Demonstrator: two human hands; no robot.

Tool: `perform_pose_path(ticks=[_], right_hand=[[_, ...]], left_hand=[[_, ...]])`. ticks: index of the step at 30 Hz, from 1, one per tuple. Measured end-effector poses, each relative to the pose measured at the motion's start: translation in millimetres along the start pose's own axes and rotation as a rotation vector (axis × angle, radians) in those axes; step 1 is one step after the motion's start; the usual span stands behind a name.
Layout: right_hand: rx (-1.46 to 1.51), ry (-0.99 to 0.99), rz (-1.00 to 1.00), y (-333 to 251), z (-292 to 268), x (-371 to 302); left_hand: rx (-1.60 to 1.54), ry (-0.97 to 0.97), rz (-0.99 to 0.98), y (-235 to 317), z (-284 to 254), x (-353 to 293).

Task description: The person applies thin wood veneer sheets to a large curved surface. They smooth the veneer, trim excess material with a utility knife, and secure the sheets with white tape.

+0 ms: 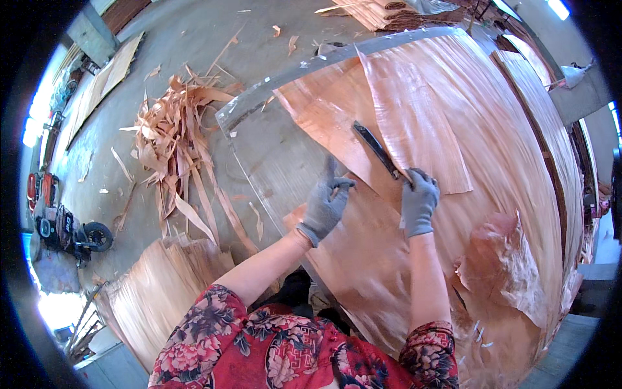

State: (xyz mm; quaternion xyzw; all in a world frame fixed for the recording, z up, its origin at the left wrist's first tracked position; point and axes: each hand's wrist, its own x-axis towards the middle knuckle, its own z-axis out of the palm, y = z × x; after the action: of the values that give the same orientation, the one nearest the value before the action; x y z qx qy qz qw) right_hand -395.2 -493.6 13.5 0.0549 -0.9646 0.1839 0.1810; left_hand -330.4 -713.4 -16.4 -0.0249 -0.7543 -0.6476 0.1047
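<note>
My right hand (420,202), in a grey glove, is closed at the near end of a long dark-bladed knife (376,148). The blade points up and left over the wood veneer, along the edge of a loose pinkish veneer sheet (414,123). How the fingers wrap the handle is partly hidden. My left hand (325,206), also gloved in grey, is open, fingers apart, over the left edge of the veneer. Near its fingertips, another veneer piece (327,120) has a slanted edge that leaves part of the grey tabletop (275,155) bare.
A tangled heap of veneer strips (175,129) lies on the floor at left, with a veneer stack (155,285) nearer me. A crumpled veneer piece (502,266) rests on the right of the table. A scooter (65,227) stands far left. More sheets (525,97) line the right side.
</note>
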Motion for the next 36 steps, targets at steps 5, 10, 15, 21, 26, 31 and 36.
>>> perform_pose_path(ticks=[5, 10, 15, 21, 26, 31, 36], right_hand=[[0.15, 0.195, -0.069, -28, -42, -6], [0.022, 0.13, -0.328, -84, -82, -82], [0.086, -0.021, -0.442, -92, -68, -168], [0.19, -0.18, -0.335, -88, -87, -209], [0.243, -0.121, -0.065, -66, -117, -230], [0.234, -0.052, 0.069, -82, -121, -198], [0.033, 0.007, -0.042, -107, -65, -97]], left_hand=[[-0.34, 0.053, -0.305, 22, -42, -6], [-0.514, -0.083, -0.48, 33, -64, -19], [-0.603, 0.089, -0.593, 57, -73, -32], [-0.183, 0.227, -0.741, -3, -96, -43], [-0.26, 0.172, -0.827, -21, -102, -43], [-0.311, 0.001, -0.982, -32, -128, -29], [-0.339, -0.115, -0.905, -28, -152, -18]])
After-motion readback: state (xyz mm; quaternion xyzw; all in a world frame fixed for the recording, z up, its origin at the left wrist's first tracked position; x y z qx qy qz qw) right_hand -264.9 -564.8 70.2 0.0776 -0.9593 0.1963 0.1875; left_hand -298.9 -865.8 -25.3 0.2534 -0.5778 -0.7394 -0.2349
